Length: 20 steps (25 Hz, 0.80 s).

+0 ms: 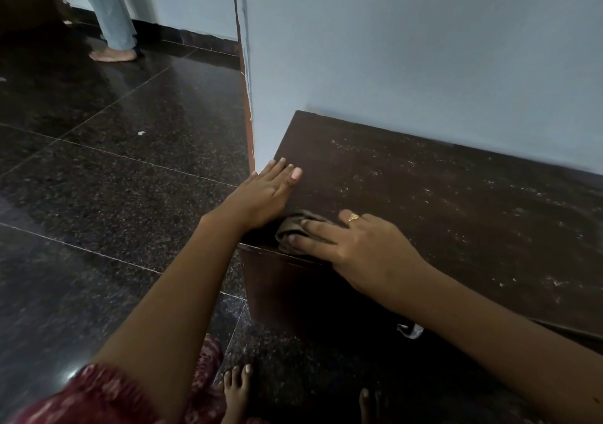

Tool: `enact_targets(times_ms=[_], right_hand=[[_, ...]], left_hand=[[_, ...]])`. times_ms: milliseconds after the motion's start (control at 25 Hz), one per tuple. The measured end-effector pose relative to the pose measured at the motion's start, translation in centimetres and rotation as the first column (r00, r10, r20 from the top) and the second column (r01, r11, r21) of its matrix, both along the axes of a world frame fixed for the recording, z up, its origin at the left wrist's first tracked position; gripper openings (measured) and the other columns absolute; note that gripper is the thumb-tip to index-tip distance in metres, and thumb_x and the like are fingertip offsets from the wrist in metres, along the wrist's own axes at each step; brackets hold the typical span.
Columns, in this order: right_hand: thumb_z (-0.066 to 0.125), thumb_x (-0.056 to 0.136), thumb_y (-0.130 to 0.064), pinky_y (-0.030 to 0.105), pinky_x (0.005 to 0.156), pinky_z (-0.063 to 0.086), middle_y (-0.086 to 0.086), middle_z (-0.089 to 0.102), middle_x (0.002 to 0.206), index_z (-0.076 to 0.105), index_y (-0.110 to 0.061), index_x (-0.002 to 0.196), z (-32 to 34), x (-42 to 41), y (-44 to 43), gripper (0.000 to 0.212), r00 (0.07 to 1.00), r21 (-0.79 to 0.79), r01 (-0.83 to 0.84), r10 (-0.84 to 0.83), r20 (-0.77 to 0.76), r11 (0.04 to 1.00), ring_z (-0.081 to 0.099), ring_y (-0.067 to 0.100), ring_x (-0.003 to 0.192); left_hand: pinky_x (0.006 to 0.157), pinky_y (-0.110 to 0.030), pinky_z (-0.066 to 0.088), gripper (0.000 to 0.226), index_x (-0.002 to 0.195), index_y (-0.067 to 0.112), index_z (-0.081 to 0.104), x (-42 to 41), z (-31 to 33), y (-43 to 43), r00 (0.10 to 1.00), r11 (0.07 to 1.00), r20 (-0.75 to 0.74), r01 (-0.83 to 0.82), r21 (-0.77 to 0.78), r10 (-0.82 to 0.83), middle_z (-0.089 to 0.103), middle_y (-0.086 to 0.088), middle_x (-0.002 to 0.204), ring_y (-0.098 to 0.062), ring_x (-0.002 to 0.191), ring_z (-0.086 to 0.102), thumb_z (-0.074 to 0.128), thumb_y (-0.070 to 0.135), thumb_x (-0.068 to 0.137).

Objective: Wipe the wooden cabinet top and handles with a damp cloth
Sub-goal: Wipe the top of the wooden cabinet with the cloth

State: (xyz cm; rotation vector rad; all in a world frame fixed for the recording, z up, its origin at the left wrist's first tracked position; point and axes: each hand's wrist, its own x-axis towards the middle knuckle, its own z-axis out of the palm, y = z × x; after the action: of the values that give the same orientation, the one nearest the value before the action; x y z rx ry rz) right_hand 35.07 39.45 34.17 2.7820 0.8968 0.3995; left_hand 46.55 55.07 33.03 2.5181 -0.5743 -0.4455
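Observation:
A dark brown wooden cabinet top (440, 201) runs along the pale wall, speckled with light dust. A crumpled grey-brown cloth (295, 226) lies near its front left corner. My right hand (355, 244), with a gold ring, presses flat on the cloth, fingers pointing left. My left hand (267, 192) lies flat on the cabinet's left edge, fingers together, holding nothing. A metal handle (410, 329) shows on the dark cabinet front below my right forearm.
Polished dark granite floor (114, 179) spreads to the left. A wall corner (248, 97) meets the cabinet's left end. Another person's leg and bare foot (114, 53) stand at the far left back. My bare feet (236, 391) are below, close to the cabinet.

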Motion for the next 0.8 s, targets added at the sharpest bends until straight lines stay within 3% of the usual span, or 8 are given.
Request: enact_targets(times_ms=[120,240,320,440,560,800], right_hand=[[0.076,0.069,-0.014,0.031,0.052,0.053,-0.007,0.073,0.111,0.066,-0.034,0.113,0.5,1.4,-1.7,0.049,0.993,-0.021,0.114,-0.114,-0.009,0.993,0.069,0.029,0.075],[0.05,0.091,-0.014,0.038,0.076,0.052,-0.011,0.052,0.14,0.045,-0.039,0.134,2.1,4.3,-1.6,0.05,0.968,-0.054,0.222,-0.226,-0.111,0.974,0.057,0.035,0.111],[0.036,0.097,-0.015,0.039,0.088,0.047,-0.015,0.036,0.151,0.03,-0.042,0.141,2.7,6.7,-1.8,0.052,0.937,-0.092,0.297,-0.309,-0.164,0.95,0.046,0.031,0.125],[0.04,0.096,-0.013,0.043,0.091,0.047,-0.005,0.043,0.147,0.036,-0.042,0.138,2.4,11.6,-2.5,0.051,0.905,-0.034,0.386,-0.386,-0.177,0.922,0.047,0.03,0.125],[0.044,0.093,-0.014,0.043,0.089,0.046,0.009,0.055,0.134,0.048,-0.031,0.133,2.0,16.8,-3.4,0.044,0.835,-0.018,0.52,-0.512,-0.204,0.854,0.053,0.032,0.117],[0.042,0.092,-0.008,0.045,0.094,0.043,0.014,0.053,0.131,0.052,-0.03,0.129,2.4,20.7,-4.7,0.044,0.756,-0.005,0.629,-0.613,-0.231,0.777,0.051,0.036,0.118]], left_hand=[[0.121,-0.035,-0.005,0.058,0.151,0.021,0.008,0.0,-0.1,0.0,1.0,1.0,-0.016,0.019,0.0,-0.019,-0.002,0.002,0.162,-0.008,0.148,-0.008,0.006,0.045,0.098],[0.122,-0.036,-0.005,0.059,0.151,0.02,0.004,-0.2,0.0,-0.2,1.0,1.0,-0.023,0.016,-0.011,-0.017,-0.004,0.003,0.161,-0.008,0.148,-0.01,0.004,0.045,0.097],[0.123,-0.037,-0.006,0.061,0.151,0.018,0.001,-0.2,-0.1,-0.3,0.999,0.997,-0.001,0.035,0.075,-0.035,-0.007,0.001,0.161,-0.01,0.148,-0.013,0.004,0.046,0.097],[0.122,-0.035,-0.008,0.063,0.151,0.016,-0.004,0.0,-0.4,-0.6,0.997,0.976,0.046,0.053,0.212,-0.064,-0.014,0.0,0.16,-0.011,0.147,-0.017,0.004,0.047,0.096],[0.121,-0.035,-0.009,0.068,0.15,0.014,-0.009,0.1,-0.5,-0.9,0.997,0.968,0.035,0.053,0.246,-0.064,-0.019,-0.001,0.159,-0.011,0.146,-0.021,0.008,0.051,0.095],[0.12,-0.036,-0.01,0.072,0.149,0.013,-0.013,0.2,-0.7,-1.1,0.997,0.952,0.039,0.053,0.3,-0.068,-0.023,-0.002,0.158,-0.013,0.145,-0.023,0.011,0.053,0.095]])
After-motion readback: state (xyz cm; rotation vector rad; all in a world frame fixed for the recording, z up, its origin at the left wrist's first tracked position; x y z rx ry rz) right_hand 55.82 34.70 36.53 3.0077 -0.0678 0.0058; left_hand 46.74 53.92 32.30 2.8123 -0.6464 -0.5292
